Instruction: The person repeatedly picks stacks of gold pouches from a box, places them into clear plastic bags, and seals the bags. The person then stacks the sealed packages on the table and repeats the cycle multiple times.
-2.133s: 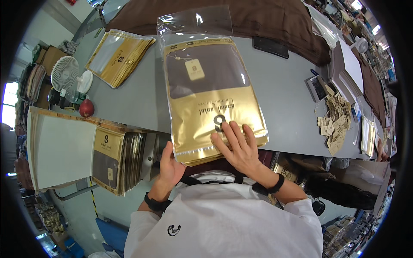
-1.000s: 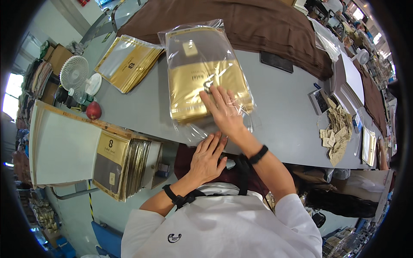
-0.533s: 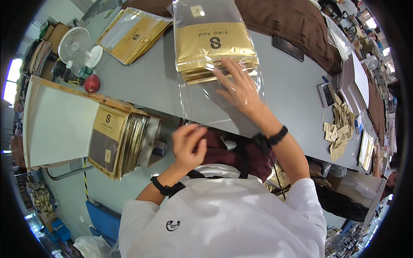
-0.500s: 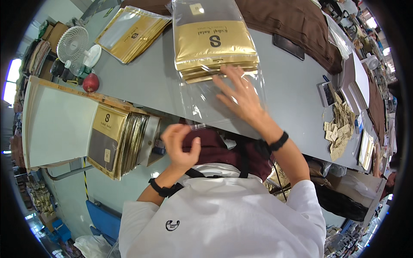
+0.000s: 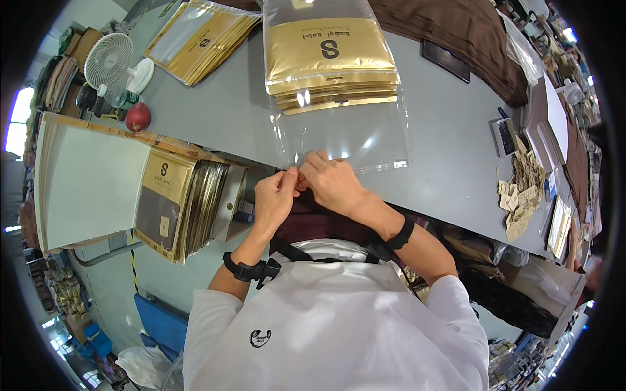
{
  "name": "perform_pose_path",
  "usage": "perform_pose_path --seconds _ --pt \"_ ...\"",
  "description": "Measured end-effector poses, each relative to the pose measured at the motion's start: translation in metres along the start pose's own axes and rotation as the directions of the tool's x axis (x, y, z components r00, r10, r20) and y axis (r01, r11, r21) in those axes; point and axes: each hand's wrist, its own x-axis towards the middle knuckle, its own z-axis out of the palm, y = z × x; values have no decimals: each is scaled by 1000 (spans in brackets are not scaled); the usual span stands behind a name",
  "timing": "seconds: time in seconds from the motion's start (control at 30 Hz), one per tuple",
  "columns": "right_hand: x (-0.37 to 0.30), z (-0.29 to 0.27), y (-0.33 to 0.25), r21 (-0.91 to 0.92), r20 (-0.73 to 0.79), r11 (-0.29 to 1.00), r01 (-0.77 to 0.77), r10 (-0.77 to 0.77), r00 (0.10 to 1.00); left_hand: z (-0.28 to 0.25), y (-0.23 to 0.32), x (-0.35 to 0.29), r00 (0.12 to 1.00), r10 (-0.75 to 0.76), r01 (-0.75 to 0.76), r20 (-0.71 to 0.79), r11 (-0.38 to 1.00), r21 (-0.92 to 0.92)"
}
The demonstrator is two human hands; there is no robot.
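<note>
A clear plastic bag lies on the grey table with its loose end toward me. Inside its far part rests a stack of gold-and-grey zip packages, their layered edges facing me. At the near left corner of the bag, over the table's front edge, my left hand is closed in a pinch. My right hand meets it there, fingers also bent and pressed together at the bag's edge. What exactly lies between the fingertips is partly hidden, but the bag's corner runs into them.
More gold packages lie at the far left, near a white fan, a bottle and a red fruit. An open carton at left holds upright packages. Rightward are a phone, brown cloth and paper tags.
My right hand has come down from the package stack toward me and left. My left hand has moved slightly right, and the two now meet at the bag's near corner.
</note>
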Motion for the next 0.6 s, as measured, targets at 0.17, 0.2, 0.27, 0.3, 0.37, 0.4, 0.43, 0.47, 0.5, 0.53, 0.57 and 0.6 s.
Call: perform_pose_path --seconds 0.17,0.2,0.27,0.3,0.37,0.4,0.43,0.47,0.5,0.53,0.57,0.6 --pt "-26 -2 -8 -84 -29 987 141 -143 989 -2 -12 5 1000 7 -7 9 996 -85" --pt "-48 -10 -7 -39 16 986 160 -159 987 -5 -15 6 1000 20 -21 -10 994 -106" --pt "-111 -42 7 -55 211 975 215 -199 957 -16 -23 7 1000 21 -25 -23 981 -192" --pt "-148 -71 24 -38 320 990 136 -117 940 -28 -27 3 999 10 -4 35 986 -169" --pt "-221 -147 74 -210 430 958 -196 270 862 -54 -35 -1 985 11 11 172 992 -126" --pt "-255 -192 97 -556 473 737 -383 660 583 -66 -40 -5 973 39 8 229 980 -199" --pt "-279 -226 120 -786 305 469 -403 861 406 -76 -44 -6 957 133 -33 258 933 -359" --pt "-296 -251 137 -936 125 191 -295 965 230 -83 -47 -5 970 190 -129 154 933 -337" --pt "-307 -265 141 -972 23 94 -213 949 315 -85 -49 -3 965 257 -232 42 923 -308" --pt "-305 -272 145 -963 21 121 -239 923 384 -84 -49 2 954 292 -299 -62 927 -227" --pt "-291 -265 145 -875 5 277 -397 825 565 -82 -47 8 930 330 -352 -159 926 -136" --pt "-268 -248 141 -739 -44 435 -515 731 681 -79 -42 16 891 378 -398 -251 917 -31"
